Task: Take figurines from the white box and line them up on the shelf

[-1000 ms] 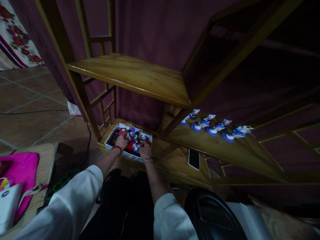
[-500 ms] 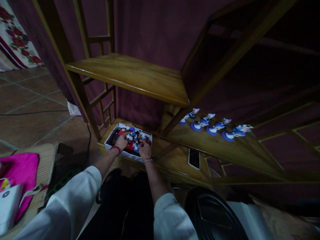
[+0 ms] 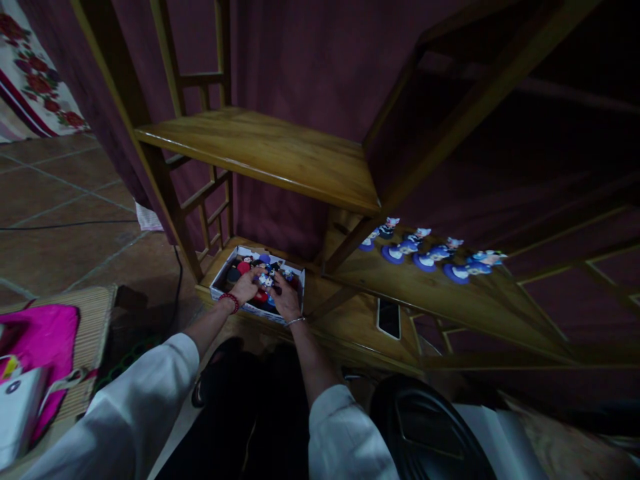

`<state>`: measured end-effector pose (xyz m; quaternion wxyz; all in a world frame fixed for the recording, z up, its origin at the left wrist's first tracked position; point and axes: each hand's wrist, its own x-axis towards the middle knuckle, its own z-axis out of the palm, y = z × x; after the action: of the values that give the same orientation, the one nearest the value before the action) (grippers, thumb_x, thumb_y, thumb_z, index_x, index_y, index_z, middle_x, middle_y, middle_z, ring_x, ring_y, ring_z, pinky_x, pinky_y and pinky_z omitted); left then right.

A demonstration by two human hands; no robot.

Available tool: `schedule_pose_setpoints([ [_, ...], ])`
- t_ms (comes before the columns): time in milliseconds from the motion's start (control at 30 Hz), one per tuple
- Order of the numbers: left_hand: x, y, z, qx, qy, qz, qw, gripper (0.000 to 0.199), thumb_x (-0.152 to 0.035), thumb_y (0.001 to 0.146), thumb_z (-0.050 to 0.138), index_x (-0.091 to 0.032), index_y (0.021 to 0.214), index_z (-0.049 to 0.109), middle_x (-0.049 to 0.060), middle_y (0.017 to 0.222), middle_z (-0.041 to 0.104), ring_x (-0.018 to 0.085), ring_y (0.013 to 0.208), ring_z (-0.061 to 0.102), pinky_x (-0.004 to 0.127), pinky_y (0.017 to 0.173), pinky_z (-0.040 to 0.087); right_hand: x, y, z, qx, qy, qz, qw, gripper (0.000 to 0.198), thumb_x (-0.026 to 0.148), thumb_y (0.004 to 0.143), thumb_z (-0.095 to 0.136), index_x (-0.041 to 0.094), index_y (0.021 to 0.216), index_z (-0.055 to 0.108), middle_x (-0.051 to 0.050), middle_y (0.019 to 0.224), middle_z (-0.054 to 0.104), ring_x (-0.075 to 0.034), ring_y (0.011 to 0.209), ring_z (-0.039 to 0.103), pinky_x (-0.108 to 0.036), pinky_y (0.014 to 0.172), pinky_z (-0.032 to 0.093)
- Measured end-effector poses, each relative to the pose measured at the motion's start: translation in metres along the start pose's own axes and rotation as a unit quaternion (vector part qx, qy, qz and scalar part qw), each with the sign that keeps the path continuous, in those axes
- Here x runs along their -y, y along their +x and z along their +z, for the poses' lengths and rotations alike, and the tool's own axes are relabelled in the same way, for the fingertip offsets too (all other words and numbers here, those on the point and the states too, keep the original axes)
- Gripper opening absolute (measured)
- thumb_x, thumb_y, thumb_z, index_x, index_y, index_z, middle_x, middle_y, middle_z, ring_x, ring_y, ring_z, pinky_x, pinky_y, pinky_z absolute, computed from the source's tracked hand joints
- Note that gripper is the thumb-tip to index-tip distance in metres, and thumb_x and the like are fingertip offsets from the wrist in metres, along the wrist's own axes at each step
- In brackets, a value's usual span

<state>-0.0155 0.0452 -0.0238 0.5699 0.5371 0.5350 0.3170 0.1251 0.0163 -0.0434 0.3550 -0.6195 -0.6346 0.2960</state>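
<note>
A shallow white box (image 3: 218, 285) on the low wooden shelf holds several small figurines in red, black, blue and purple. My left hand (image 3: 245, 287), with a red bead bracelet, has its fingers closed on a small blue-and-white figurine (image 3: 266, 280) above the box's middle. From the other side, my right hand (image 3: 287, 299), with a thin bracelet, brings its fingertips against the same figurine. The figurine's lower part is hidden by my fingers. A round red piece (image 3: 243, 267) lies behind my left hand in the box.
To the right, several blue-and-white figurines on round purple bases (image 3: 456, 272) stand in a row on a shelf. A phone (image 3: 389, 317) lies on the lower shelf board. An upper shelf (image 3: 260, 153) overhangs the box. A black stool seat (image 3: 430, 427) is at lower right.
My hands have drawn together over the box, and the blue-and-white figurine has shifted slightly right and down with my left hand. My right fingers have moved left to it.
</note>
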Motion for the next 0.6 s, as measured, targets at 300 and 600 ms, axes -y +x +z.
schedule_pose_setpoints([
  [300,-0.003,-0.001,0.001,0.035,0.005,-0.006,0.999,0.047,0.001,0.073,0.040,-0.018,0.116,0.045,0.006,0.107,0.053,0.006,0.060,0.057,0.016,0.047,0.050,-0.001,0.002,0.001,-0.001,0.015,0.004,1.000,0.033,0.020,0.071,0.056,0.023,0.105,0.058,-0.001,0.100,0.064,-0.014,0.095,0.057,-0.029,0.088,0.042],
  [600,0.000,0.002,0.002,0.022,0.050,-0.019,0.998,0.044,-0.002,0.075,0.042,-0.017,0.116,0.048,0.005,0.103,0.057,0.006,0.064,0.058,0.014,0.050,0.049,0.009,-0.002,-0.006,-0.019,-0.022,0.008,1.000,0.027,0.025,0.074,0.051,0.024,0.100,0.058,0.001,0.092,0.065,-0.013,0.083,0.059,-0.025,0.079,0.045],
])
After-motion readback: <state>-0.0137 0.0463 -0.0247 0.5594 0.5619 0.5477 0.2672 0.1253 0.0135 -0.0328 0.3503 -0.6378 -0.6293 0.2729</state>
